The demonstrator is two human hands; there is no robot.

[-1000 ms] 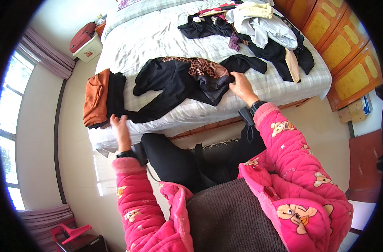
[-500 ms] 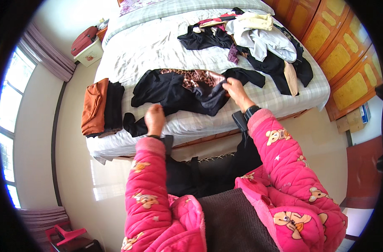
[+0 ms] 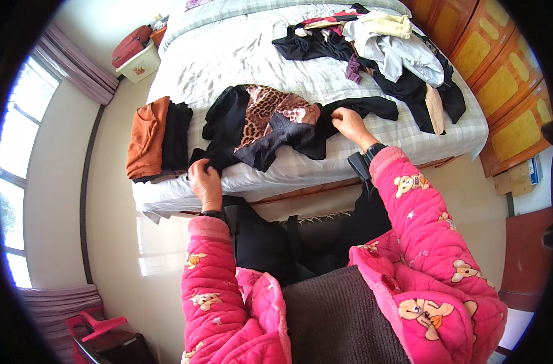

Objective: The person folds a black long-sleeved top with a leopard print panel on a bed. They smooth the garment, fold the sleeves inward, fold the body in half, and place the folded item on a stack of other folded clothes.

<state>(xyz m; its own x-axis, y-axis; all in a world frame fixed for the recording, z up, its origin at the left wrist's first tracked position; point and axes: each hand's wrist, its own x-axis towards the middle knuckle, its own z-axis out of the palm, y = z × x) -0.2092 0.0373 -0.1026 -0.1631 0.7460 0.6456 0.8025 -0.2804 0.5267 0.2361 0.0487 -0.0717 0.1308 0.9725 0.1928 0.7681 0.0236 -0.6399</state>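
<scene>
A black top with a leopard-print panel (image 3: pixel 261 115) lies spread near the front edge of the bed, its sleeves reaching out to both sides. My left hand (image 3: pixel 205 183) is closed on the end of its left sleeve, just above the bed's edge. My right hand (image 3: pixel 351 127) pinches the black cloth where the right sleeve meets the body; the rest of that sleeve (image 3: pixel 373 106) stretches away to the right. Left of the top sits a folded stack with an orange garment (image 3: pixel 148 136) beside black ones (image 3: pixel 177 136).
A loose heap of clothes, with a white garment (image 3: pixel 404 57) on top, covers the far right of the bed (image 3: pixel 222 48). Wooden cabinets (image 3: pixel 501 79) stand along the right. A red bag (image 3: pixel 131 45) rests on a white bin (image 3: pixel 140 64) at the far left, near the window.
The leopard-print panel now lies more open and flatter. My left hand has moved left onto the sleeve end, and my right hand has shifted slightly right. The view has shifted a little.
</scene>
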